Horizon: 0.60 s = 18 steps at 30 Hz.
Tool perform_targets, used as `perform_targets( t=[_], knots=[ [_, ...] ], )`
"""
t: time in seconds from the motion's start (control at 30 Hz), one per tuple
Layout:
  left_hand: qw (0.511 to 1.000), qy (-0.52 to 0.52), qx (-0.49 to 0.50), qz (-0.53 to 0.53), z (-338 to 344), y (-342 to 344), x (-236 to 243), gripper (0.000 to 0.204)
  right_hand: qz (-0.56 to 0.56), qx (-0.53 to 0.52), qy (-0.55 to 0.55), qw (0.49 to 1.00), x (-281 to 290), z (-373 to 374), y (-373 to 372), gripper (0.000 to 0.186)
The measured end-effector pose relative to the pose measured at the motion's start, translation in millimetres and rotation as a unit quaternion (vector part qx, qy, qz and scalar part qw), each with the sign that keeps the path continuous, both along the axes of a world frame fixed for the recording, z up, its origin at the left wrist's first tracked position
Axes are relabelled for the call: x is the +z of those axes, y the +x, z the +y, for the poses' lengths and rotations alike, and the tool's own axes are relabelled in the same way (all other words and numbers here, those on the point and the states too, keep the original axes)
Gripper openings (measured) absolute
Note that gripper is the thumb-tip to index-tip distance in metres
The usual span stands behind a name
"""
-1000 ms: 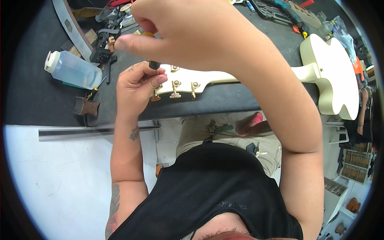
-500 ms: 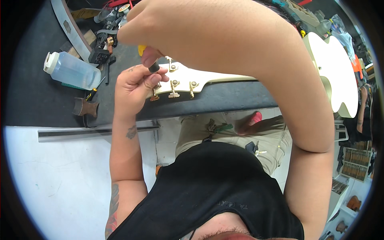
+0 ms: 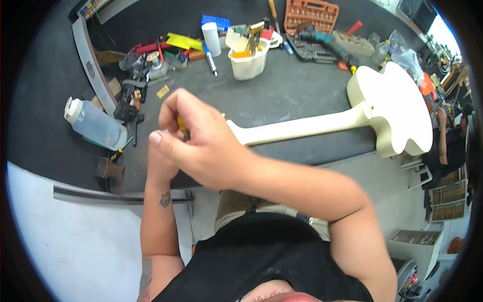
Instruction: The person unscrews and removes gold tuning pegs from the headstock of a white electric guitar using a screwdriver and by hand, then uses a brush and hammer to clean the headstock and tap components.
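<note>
A white electric guitar lies back-up on the dark bench, its neck pointing left to my hands. Over its headstock, which is almost wholly covered, my right hand curls its fingers round a yellow-and-black screwdriver handle. The thumb sticks out to the left and the hand is slightly blurred. The screwdriver's shaft and tip are hidden. Beneath and left of it is my left hand, its fingers concealed by the right one. A small gold-coloured tuner part peeks out beside my right wrist.
On the left stands a water bottle, near a brown block. At the back are a white tub with gold parts, a white cylinder, an orange socket case and a power tool. Another person is at far right.
My right forearm has come down nearer my body, and its hand has turned. The view has shifted, uncovering more of the guitar and bench. The left fingers, visible before, are now hidden.
</note>
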<state>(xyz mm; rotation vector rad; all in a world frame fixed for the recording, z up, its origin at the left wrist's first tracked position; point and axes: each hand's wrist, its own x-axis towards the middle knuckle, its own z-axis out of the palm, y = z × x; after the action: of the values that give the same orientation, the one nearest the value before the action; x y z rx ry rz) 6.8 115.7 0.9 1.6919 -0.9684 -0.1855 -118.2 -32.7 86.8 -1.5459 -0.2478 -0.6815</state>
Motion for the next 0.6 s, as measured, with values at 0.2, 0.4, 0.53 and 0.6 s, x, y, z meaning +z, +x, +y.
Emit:
perform_targets(
  t=[0.2,0.4,0.53,0.6],
  knots=[
    [0.989,-0.070,-0.063,0.113,-5.4,-8.5,-1.0,0.015,0.109,0.552,0.086,0.822,1.6,-59.7,71.8,0.029],
    [0.987,-0.095,-0.022,0.131,8.3,-8.9,0.8,0.010,0.002,-0.078,0.027,0.997,-5.2,27.8,26.7,0.037],
    [0.984,-0.105,0.049,0.134,-7.8,-18.0,5.4,0.007,0.010,-0.052,0.054,0.997,-9.7,31.7,11.5,0.036],
    [0.980,-0.122,0.020,0.154,-10.9,-23.2,7.9,0.007,0.092,0.167,0.076,0.979,1.3,-4.6,34.8,0.037]
  ],
)
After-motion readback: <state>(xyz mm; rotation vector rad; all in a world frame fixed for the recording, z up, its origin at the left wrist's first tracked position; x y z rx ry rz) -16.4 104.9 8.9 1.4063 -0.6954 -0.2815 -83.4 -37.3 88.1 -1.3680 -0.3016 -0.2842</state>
